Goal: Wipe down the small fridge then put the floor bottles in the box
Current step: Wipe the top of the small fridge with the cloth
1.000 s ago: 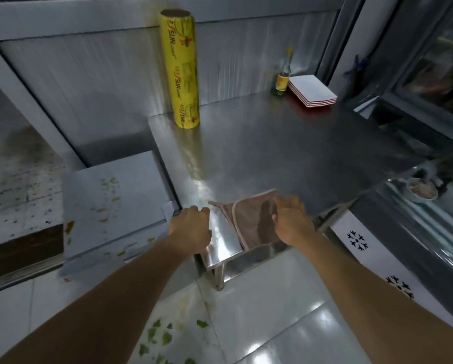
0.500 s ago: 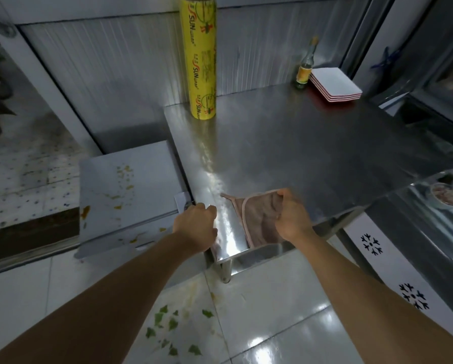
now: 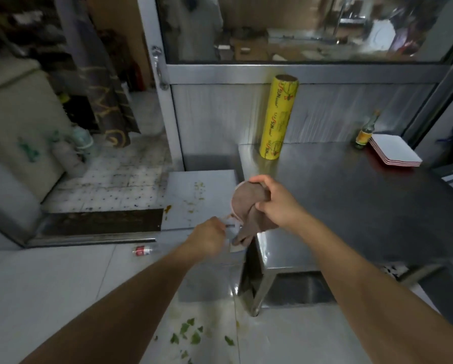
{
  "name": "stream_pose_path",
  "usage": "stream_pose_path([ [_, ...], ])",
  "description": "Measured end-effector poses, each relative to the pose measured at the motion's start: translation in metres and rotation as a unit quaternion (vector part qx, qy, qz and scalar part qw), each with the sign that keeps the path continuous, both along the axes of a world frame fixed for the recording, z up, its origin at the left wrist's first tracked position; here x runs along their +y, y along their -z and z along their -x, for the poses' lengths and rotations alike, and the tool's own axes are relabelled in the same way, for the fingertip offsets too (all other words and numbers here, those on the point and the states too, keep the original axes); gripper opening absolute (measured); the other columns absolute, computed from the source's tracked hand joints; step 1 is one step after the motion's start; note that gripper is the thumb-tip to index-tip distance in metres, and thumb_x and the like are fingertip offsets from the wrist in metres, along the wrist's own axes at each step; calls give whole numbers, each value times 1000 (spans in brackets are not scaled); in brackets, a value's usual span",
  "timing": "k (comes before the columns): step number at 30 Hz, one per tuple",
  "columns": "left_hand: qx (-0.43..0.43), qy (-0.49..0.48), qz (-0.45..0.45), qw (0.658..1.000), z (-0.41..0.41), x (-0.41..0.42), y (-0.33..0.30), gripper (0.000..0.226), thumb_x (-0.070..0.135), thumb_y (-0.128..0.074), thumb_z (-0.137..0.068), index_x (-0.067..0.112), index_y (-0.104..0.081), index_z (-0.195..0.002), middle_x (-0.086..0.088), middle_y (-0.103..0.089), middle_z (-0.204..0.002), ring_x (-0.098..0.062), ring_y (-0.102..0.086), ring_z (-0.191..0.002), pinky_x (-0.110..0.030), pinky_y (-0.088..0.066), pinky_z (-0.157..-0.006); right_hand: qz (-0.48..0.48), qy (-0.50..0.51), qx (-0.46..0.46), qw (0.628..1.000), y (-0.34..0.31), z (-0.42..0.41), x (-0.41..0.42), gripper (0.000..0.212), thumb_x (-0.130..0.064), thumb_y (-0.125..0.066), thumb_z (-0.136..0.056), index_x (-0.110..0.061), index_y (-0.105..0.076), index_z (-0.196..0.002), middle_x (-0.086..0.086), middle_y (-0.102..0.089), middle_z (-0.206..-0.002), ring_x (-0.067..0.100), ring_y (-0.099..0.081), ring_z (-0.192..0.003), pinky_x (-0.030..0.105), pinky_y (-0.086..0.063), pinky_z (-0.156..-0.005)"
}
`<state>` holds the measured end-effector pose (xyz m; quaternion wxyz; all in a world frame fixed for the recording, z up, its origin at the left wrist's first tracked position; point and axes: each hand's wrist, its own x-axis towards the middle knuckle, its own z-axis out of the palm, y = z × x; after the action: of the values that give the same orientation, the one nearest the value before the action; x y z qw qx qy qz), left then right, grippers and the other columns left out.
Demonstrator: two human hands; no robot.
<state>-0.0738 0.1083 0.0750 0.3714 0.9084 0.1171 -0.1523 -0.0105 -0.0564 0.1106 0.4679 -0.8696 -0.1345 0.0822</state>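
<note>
The yellow roll (image 3: 279, 116) on the desk (image 3: 351, 195) read "SUN"; right hand (image 3: 278, 200) fingers clamped the cloth (image 3: 246, 198); left hand (image 3: 207, 239) fingers blurred, unclear.

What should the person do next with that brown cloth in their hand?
Probably lower the cloth, held in the right hand, onto the stained top of the small fridge and start wiping. Yellowish smears show on that top, and the cloth hangs just beside it, off the steel table.
</note>
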Motion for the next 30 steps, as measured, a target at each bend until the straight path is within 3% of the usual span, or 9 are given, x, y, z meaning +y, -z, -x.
stream_pose_path([
  [3, 60, -189, 249, 948, 10, 22, -16, 28, 14, -32, -101, -2, -50, -113, -25, -59, -101, -19, -59, -63, -19, -46, -41, -102, -43, 47, 993, -16, 9, 39, 55, 12, -55, -82, -32, -55, -115, 1, -58, -103, 14, -58, -91, 15, -49, -69],
  [6, 90, -284, 514, 805, 21, 53, -18, 42, 27, -26, -102, 3, -49, -127, -24, -58, -111, -29, -57, -81, -36, -47, -70, -155, -71, 81, 982, -25, 18, 79, 55, 13, -54, -84, -38, -60, -104, 10, -57, -117, 24, -59, -103, 35, -54, -86],
  [11, 91, -298, 602, 735, 31, 108, -12, 25, 14, -38, -98, -2, -55, -107, -18, -69, -78, -24, -68, -62, -31, -52, -54, -156, -58, 115, 979, -18, 30, 133, 50, 15, -52, -85, -29, -65, -105, 5, -61, -111, 19, -59, -102, 37, -52, -90],
  [14, -8, -350, 552, 757, 23, 151, -3, 37, -9, -47, -89, 3, -43, -123, -23, -59, -113, -36, -61, -98, -50, -52, -81, -78, -1, 115, 990, -9, 32, 156, 49, 15, -58, -80, -27, -68, -105, 3, -63, -110, 20, -59, -100, 31, -54, -82],
  [16, -55, -351, 479, 803, 20, 180, 0, 48, -15, -49, -85, 18, -38, -118, -17, -54, -110, -34, -56, -99, -47, -48, -81, -19, 34, 102, 994, 1, 34, 168, 51, 18, -61, -76, -18, -68, -111, 3, -64, -109, 21, -60, -102, 28, -53, -80],
  [19, -69, -238, 401, 882, 15, 208, 3, 49, -19, -49, -82, 16, -50, -115, -17, -57, -100, -29, -57, -88, -42, -50, -78, 78, 44, 77, 993, 16, 40, 182, 44, 16, -62, -73, -10, -69, -109, 6, -68, -108, 23, -62, -106, 34, -51, -92],
  [23, -71, -66, 180, 979, 0, 213, 23, 45, -13, -59, -75, 11, -64, -113, -8, -63, -115, -19, -59, -102, -32, -46, -98, 169, 47, 68, 982, 38, 43, 180, 32, 1, -70, -76, -11, -71, -106, 3, -69, -107, 16, -62, -99, 21, -47, -82],
  [26, -95, 29, -12, 995, -19, 207, 38, 22, 10, -69, -76, 18, -68, -96, 0, -63, -94, -15, -60, -90, -18, -43, -80, 184, 64, 75, 978, 52, 34, 165, 23, -5, -71, -77, -11, -72, -100, 1, -68, -98, 10, -59, -87, 11, -40, -70],
  [30, -45, 57, 4, 997, -53, 190, 53, 19, 21, -71, -77, 17, -55, -68, -4, -52, -81, -21, -54, -78, -24, -38, -66, 190, 76, 87, 975, 73, 4, 140, 11, -9, -70, -79, -11, -68, -89, -8, -56, -84, 10, -56, -84, 13, -38, -69],
])
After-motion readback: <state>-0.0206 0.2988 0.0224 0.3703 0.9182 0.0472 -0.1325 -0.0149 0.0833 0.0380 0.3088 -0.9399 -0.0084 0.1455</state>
